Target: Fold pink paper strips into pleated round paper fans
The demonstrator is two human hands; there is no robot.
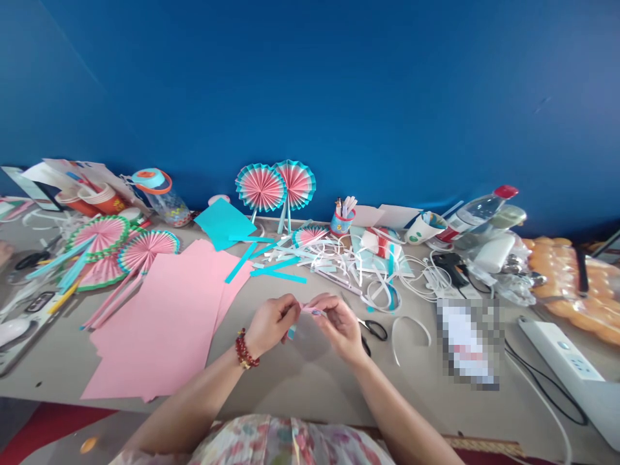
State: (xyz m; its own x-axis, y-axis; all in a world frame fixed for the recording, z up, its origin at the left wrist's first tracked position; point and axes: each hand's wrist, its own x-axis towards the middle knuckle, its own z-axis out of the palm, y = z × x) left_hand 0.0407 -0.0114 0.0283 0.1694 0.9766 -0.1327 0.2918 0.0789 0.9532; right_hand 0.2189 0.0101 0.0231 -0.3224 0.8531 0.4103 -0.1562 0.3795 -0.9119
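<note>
Between my two hands is a small folded piece of paper (pixel 310 310), pink with some blue at its lower left. My left hand (pixel 272 324), with a red bead bracelet at the wrist, pinches one end, its fingers curled. The thumb and fingers of my right hand (pixel 341 327) close on the other end. Most of the paper is covered by fingers. Beside my right hand lie scissors (pixel 375 330) with black handles, partly hidden behind it. Large pink paper sheets (pixel 159 323) lie flat to the left of my left hand.
Behind my hands lie blue paper strips (pixel 278 276) and tangled white strips (pixel 334 255). Finished paper fans (pixel 261 187) lean against the blue wall. More fans (pixel 148 250) lie left. At right are a bottle (pixel 477 213) and a power strip (pixel 571 361). Another person's hand (pixel 4 252) shows far left.
</note>
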